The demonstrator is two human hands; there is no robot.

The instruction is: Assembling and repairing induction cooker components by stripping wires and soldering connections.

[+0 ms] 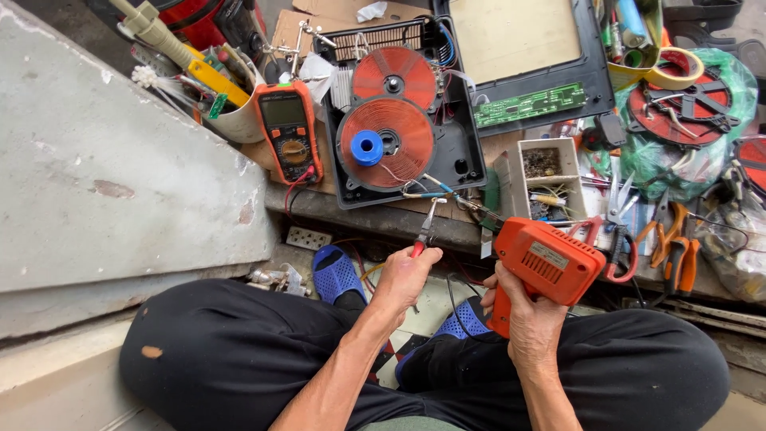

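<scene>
Item: wire end (421, 193) at the front edge of the opened cooker base (463, 152), pinched by pliers (426, 227).
Left hand (405, 275): closed on the pliers' handles.
Right hand (523, 307): closed on the orange soldering gun (546, 259).
Risk: hot tip may scorch the copper coil (387, 142) if the wire slips.
Surroundings: meter (289, 132) left; parts box (550, 179), scissors (618, 227) crowd the right.

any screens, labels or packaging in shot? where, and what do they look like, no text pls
Multimeter: left of the opened cooker, orange case, dark rectangular screen on top.
Label: small pale rectangle on the orange soldering gun in the right hand.
Green plastic bag: far right, around a coil.
</scene>
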